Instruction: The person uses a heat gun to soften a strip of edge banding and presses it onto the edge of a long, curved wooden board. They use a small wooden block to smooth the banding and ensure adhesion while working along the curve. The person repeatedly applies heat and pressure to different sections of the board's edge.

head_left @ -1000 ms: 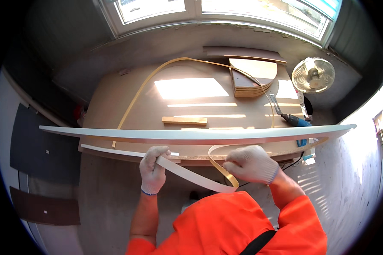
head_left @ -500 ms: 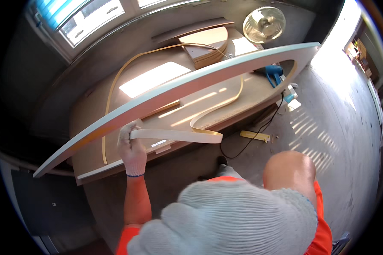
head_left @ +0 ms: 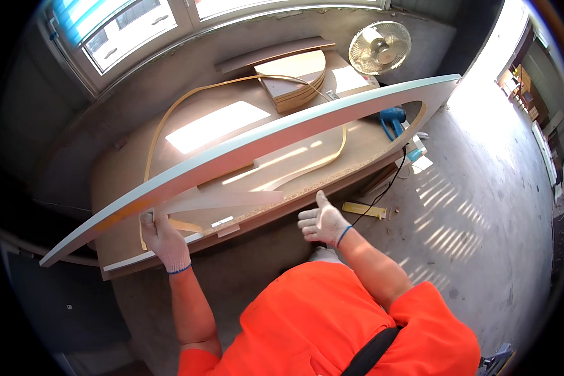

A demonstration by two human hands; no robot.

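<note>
A long white panel was stood on edge along the worktop, gripped near its left end by the closed left hand; the right hand was open and empty. The panel was judged stiff yet whippy, best held at both ends.

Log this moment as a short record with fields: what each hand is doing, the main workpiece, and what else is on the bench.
left hand: gloved, closed on the near end of a pale strip lying along the bench
right hand: gloved, open, thumb up, holding nothing, just off the bench edge
main workpiece: long white panel standing on edge across the workbench
edge banding: tan loop curving over the bench top
far end: stack of boards, blue power tool, fan behind
floor: small yellow piece
</note>
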